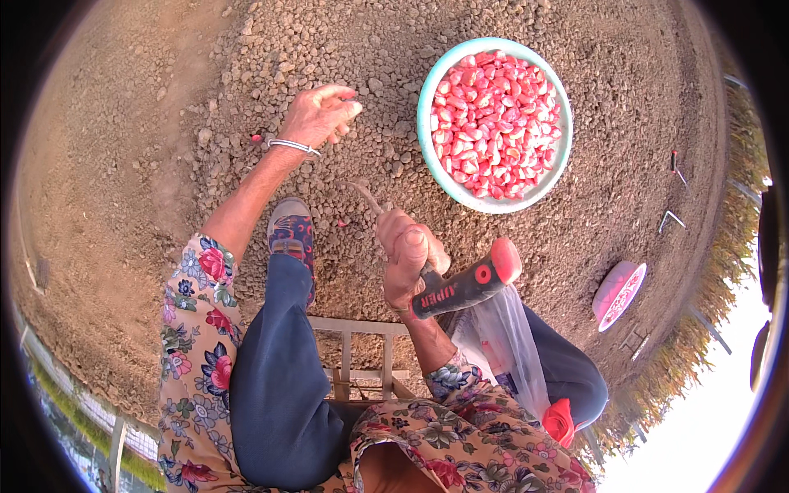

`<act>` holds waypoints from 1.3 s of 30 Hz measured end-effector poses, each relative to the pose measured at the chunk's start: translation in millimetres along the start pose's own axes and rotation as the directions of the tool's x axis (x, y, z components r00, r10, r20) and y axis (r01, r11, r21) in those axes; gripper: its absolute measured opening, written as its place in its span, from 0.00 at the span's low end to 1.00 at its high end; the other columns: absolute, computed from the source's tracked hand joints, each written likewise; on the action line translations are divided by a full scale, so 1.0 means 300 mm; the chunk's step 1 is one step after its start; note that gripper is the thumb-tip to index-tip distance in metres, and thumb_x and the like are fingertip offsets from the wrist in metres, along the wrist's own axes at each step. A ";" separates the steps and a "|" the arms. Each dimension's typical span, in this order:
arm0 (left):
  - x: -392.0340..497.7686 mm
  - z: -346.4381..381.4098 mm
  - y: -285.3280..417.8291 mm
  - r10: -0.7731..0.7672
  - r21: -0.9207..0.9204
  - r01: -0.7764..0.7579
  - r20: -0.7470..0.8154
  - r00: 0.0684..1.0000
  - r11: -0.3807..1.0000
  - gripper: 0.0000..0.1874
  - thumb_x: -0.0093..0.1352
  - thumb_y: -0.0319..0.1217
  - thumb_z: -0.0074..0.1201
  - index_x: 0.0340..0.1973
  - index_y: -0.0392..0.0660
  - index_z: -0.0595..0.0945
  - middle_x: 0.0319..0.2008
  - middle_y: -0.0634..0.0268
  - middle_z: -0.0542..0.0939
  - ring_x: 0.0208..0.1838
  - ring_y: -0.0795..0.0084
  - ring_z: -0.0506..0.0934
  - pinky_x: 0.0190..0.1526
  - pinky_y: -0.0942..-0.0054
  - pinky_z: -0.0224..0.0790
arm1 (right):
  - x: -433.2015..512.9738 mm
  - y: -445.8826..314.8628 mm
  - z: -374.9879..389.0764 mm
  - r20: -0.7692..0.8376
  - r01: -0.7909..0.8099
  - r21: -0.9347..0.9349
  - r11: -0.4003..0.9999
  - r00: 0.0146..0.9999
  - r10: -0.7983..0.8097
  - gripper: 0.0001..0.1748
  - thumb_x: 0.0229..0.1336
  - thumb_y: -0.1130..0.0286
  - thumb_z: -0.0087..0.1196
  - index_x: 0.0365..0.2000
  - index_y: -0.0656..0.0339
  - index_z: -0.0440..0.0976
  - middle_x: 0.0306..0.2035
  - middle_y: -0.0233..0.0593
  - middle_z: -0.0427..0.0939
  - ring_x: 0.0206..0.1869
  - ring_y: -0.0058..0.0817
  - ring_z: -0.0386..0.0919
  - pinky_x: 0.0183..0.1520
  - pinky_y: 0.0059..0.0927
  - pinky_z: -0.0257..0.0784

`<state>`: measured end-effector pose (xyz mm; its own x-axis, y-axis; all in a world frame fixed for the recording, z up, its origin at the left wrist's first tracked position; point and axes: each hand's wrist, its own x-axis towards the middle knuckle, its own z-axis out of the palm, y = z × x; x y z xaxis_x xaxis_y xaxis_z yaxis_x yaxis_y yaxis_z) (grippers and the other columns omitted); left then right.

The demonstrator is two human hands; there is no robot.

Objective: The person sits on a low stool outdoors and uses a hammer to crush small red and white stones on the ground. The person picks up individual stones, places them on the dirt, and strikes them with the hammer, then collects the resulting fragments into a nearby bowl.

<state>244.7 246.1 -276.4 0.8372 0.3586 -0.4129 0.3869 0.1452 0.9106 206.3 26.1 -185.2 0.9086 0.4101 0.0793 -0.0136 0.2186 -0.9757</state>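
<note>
My left hand [317, 116], with a pale band at the wrist, hangs over cloddy soil [370, 61]; its fingers are bent, and whether something small is between thumb and forefinger cannot be made out. My right hand [410, 249] is closed around the metal shaft of a hand tool whose thin curved end points left, low over the soil. The tool's black-and-red rubber grip [459, 291] sticks out toward my right knee. Right of my left hand is a round green basin [424, 123] of pink-coated cloves [493, 123], seemingly garlic. Single pink pieces [256, 138] lie on the soil.
My shoe [291, 234] rests on the soil below my left hand. A metal frame [363, 326] is between my legs, and a clear plastic bag [508, 339] lies by my right thigh. Farther right are a pink-and-white bowl [601, 296] and a red-handled tool [676, 163].
</note>
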 end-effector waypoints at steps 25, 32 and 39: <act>0.045 0.444 -0.020 -0.295 -0.585 0.410 0.286 0.912 0.699 0.17 0.49 0.17 0.52 0.34 0.44 0.73 0.28 0.63 0.75 0.28 0.59 0.81 0.27 0.54 0.81 | 0.006 -0.014 -0.173 -0.203 -0.124 0.058 0.991 0.970 0.134 0.27 0.73 0.60 0.35 0.15 0.53 0.49 0.11 0.28 0.50 0.16 0.21 0.51 0.26 0.31 0.56; -0.038 0.441 0.037 -0.266 -0.579 0.323 0.184 0.946 0.749 0.16 0.50 0.18 0.51 0.35 0.42 0.76 0.31 0.67 0.75 0.31 0.69 0.79 0.31 0.59 0.80 | 0.035 -0.099 -0.367 -0.177 -0.149 0.165 0.975 0.968 0.177 0.27 0.73 0.58 0.37 0.15 0.54 0.50 0.11 0.27 0.50 0.16 0.21 0.50 0.26 0.30 0.54; 0.008 0.126 -0.021 -0.250 -0.700 0.195 0.024 0.968 0.687 0.26 0.54 0.19 0.50 0.51 0.35 0.72 0.42 0.58 0.79 0.39 0.61 0.82 0.38 0.55 0.83 | 0.060 -0.074 -0.258 -0.168 -0.277 0.240 0.930 0.932 0.321 0.28 0.74 0.57 0.36 0.14 0.52 0.48 0.11 0.26 0.47 0.15 0.20 0.46 0.23 0.29 0.49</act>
<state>258.6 211.3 -283.8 0.7227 0.2883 -0.6281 0.1592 0.8149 0.5573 255.4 -39.9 -178.0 0.9127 0.3034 -0.2739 -0.3647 0.3019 -0.8808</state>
